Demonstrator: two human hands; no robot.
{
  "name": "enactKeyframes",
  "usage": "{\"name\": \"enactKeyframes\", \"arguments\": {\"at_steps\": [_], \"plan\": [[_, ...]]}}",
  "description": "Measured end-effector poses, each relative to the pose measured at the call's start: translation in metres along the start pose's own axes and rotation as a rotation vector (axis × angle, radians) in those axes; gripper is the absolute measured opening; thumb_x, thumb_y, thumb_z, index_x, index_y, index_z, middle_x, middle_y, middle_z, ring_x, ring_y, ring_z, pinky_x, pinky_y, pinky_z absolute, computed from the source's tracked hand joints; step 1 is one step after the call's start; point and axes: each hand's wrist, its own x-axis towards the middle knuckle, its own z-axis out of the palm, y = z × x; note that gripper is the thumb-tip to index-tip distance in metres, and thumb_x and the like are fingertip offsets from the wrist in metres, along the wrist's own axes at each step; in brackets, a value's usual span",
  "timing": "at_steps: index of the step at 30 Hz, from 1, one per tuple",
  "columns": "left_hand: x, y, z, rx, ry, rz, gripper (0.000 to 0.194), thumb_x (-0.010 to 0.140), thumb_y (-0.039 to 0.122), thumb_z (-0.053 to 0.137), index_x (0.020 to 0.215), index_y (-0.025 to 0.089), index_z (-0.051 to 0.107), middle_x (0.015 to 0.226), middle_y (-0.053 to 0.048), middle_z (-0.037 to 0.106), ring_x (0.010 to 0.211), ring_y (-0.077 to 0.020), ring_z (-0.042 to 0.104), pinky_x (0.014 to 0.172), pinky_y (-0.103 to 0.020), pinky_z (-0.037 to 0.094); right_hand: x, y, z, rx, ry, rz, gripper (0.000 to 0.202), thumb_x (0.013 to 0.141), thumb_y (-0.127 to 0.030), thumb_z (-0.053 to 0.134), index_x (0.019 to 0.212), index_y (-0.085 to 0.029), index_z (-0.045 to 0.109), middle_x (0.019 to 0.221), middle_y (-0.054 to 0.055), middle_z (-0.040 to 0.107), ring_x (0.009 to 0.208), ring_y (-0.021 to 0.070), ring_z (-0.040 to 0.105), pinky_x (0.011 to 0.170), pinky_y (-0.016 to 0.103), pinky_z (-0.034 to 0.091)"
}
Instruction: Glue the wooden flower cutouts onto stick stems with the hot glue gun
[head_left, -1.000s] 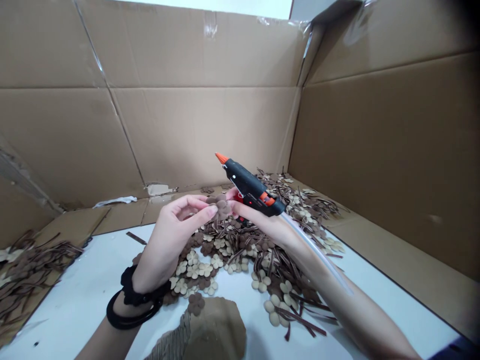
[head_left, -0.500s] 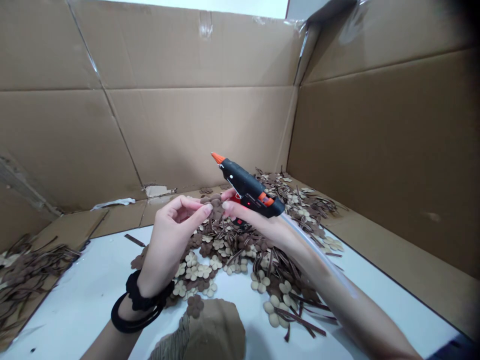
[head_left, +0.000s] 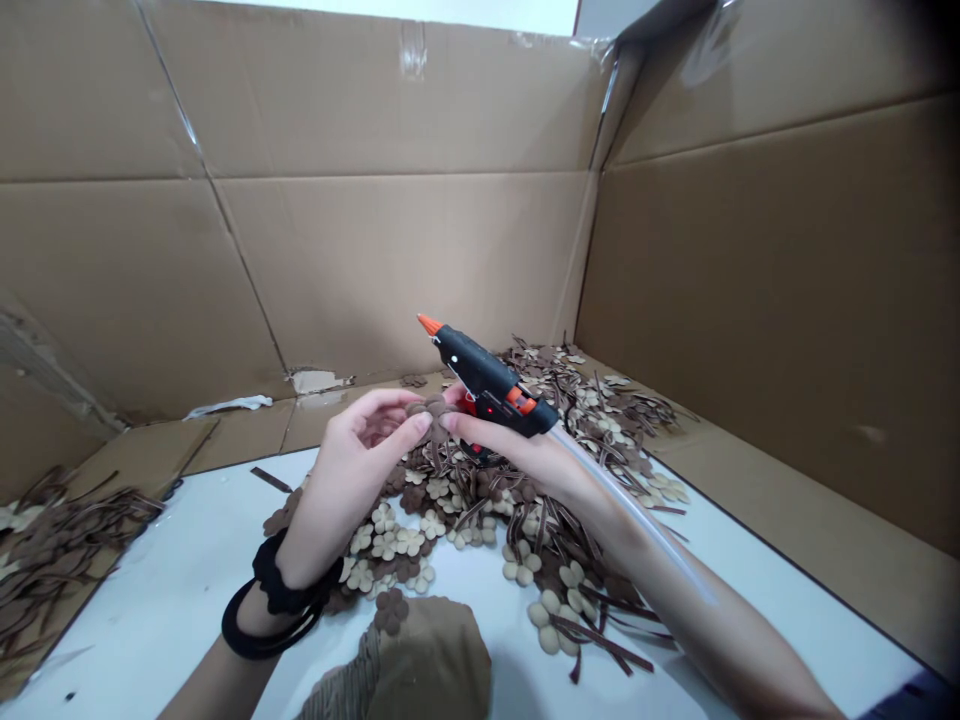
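Note:
Between both hands, above the pile, is a brown fabric flower (head_left: 433,408). My left hand (head_left: 367,440) pinches its left side with thumb and fingertips. The thumb of my right hand (head_left: 495,440) presses on its right side. That same right hand also carries a black and orange glue gun (head_left: 484,372), its orange tip pointing up and left and a clear glue stick (head_left: 630,510) running out of its back along the forearm. The gun's handle is mostly hidden by the hand; a small red light shows on its side.
Brown and cream flowers with dark strips (head_left: 540,510) lie heaped behind and under my hands. A torn cardboard piece (head_left: 431,660) with one brown flower (head_left: 391,610) lies in front on the white board (head_left: 187,560). More strips (head_left: 67,560) lie at left. Cardboard walls (head_left: 405,260) stand behind and right.
The glue gun has dipped slightly down and left with my right hand. My hands have drawn a little closer together around the brown flower.

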Motion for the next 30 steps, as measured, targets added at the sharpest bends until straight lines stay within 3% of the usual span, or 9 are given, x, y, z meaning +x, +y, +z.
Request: {"name": "enactKeyframes", "arguments": {"at_steps": [7, 16, 22, 30], "plan": [[0.0013, -0.0025, -0.0007, 0.154, -0.106, 0.0, 0.029, 0.077, 0.043, 0.064, 0.084, 0.016, 0.068, 0.081, -0.005, 0.069, 0.069, -0.0164, 0.061, 0.06, -0.025, 0.045, 0.0038, 0.0027, 0.0018, 0.025, -0.037, 0.004, 0.025, 0.076, -0.042, 0.066, 0.09, -0.022, 0.063, 0.078, 0.001, 0.062, 0.074, 0.0167, 0.058, 0.067, 0.031, 0.047], [-0.0001, -0.0009, -0.0043, 0.234, -0.145, 0.002, 0.032, 0.082, 0.047, 0.057, 0.086, 0.017, 0.067, 0.08, -0.004, 0.066, 0.066, -0.0145, 0.057, 0.056, -0.023, 0.041, 0.0021, 0.0001, 0.0015, 0.048, -0.037, 0.007, 0.025, 0.076, -0.042, 0.067, 0.091, -0.022, 0.063, 0.08, 0.001, 0.063, 0.076, 0.0172, 0.059, 0.07, 0.031, 0.047], [0.0001, -0.0001, -0.0021, 0.272, -0.101, 0.082, 0.028, 0.082, 0.042, 0.057, 0.076, 0.016, 0.066, 0.07, -0.001, 0.063, 0.063, -0.0134, 0.054, 0.057, -0.023, 0.04, 0.0011, 0.0011, 0.0022, 0.054, -0.034, 0.021, 0.027, 0.075, -0.042, 0.068, 0.092, -0.022, 0.063, 0.08, 0.001, 0.063, 0.076, 0.0169, 0.059, 0.069, 0.031, 0.046], [-0.0037, 0.0027, 0.0003, 0.16, -0.048, 0.14, 0.02, 0.079, 0.035, 0.06, 0.072, 0.017, 0.064, 0.074, -0.003, 0.066, 0.07, -0.0153, 0.059, 0.066, -0.024, 0.045, 0.0019, 0.0012, 0.0047, 0.133, -0.018, 0.006, 0.027, 0.081, -0.046, 0.062, 0.094, -0.023, 0.064, 0.076, 0.0, 0.06, 0.071, 0.0148, 0.057, 0.066, 0.029, 0.046]]}}
